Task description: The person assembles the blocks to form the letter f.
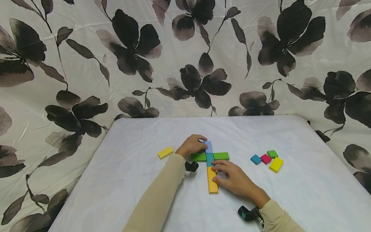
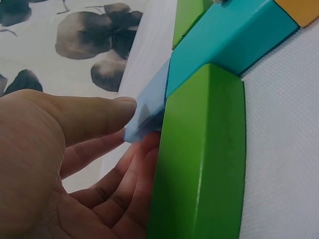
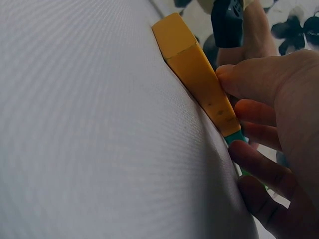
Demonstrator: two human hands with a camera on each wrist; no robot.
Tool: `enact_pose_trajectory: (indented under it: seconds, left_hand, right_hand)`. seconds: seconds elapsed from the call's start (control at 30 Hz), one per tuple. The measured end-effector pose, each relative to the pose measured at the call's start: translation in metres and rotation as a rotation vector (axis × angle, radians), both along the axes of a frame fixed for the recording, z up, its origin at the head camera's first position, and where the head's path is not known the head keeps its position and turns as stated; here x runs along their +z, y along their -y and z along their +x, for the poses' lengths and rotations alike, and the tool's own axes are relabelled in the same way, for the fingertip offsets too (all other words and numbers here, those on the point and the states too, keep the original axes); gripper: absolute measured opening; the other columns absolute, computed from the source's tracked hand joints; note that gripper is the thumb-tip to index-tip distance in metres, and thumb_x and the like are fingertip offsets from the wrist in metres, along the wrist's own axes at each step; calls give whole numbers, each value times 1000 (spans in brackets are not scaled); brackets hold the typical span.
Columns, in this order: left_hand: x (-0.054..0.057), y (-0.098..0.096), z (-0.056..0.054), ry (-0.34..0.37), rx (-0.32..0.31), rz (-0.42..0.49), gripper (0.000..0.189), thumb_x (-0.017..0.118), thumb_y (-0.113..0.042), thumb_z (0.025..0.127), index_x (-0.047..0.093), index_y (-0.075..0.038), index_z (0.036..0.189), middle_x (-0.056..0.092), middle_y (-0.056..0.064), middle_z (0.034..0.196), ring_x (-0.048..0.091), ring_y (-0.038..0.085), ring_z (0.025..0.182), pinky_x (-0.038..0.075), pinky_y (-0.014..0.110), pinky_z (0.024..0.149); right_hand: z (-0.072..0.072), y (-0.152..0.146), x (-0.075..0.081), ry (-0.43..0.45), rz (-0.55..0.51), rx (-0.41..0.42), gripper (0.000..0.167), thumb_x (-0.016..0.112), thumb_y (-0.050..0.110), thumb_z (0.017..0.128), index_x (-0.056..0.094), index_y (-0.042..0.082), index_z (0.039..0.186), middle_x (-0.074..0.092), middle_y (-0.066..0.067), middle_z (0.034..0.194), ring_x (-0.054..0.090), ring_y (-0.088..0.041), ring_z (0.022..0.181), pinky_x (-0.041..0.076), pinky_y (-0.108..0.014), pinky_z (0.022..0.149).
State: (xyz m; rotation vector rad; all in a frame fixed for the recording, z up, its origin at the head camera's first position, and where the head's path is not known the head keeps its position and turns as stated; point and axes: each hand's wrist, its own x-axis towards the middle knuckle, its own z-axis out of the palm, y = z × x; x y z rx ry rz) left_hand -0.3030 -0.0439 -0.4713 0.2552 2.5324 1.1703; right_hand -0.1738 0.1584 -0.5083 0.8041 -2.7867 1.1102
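Note:
A cross of flat-lying blocks is on the white table. My left hand (image 1: pixel 192 145) pinches the light blue block (image 1: pixel 208 147) at its far end, thumb on one side and fingertips on the other. Beneath that block sits a teal block (image 1: pixel 210 158), flanked by a left green block (image 1: pixel 198 157) and a right green block (image 1: pixel 221 156). An orange block (image 1: pixel 212 183) forms the near arm. My right hand (image 1: pixel 236 177) touches the orange block's right side with the thumb, its loosely bent fingers beside the teal end. In the right wrist view the orange block (image 3: pixel 199 74) lies flat.
A yellow block (image 1: pixel 166 152) lies left of the cross. On the right a loose cluster holds a small blue block (image 1: pixel 256 159), a red block (image 1: pixel 266 159), a small green block (image 1: pixel 272 154) and another yellow block (image 1: pixel 276 164). Floral cloth (image 1: pixel 174 106) hangs behind the table.

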Motion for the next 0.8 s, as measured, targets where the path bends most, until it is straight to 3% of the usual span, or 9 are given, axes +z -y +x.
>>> enact_pose_trajectory:
  seconds: [0.8]
  left_hand:
    - [-4, -2, 0, -22, 35, -11, 33, 73, -21, 91, 70, -14, 123, 67, 3, 93, 63, 18, 80, 50, 35, 78]
  right_hand:
    - [-1, 0, -2, -7, 5, -6, 35, 74, 38, 92, 71, 19, 122, 55, 12, 138, 56, -10, 119, 49, -44, 100]
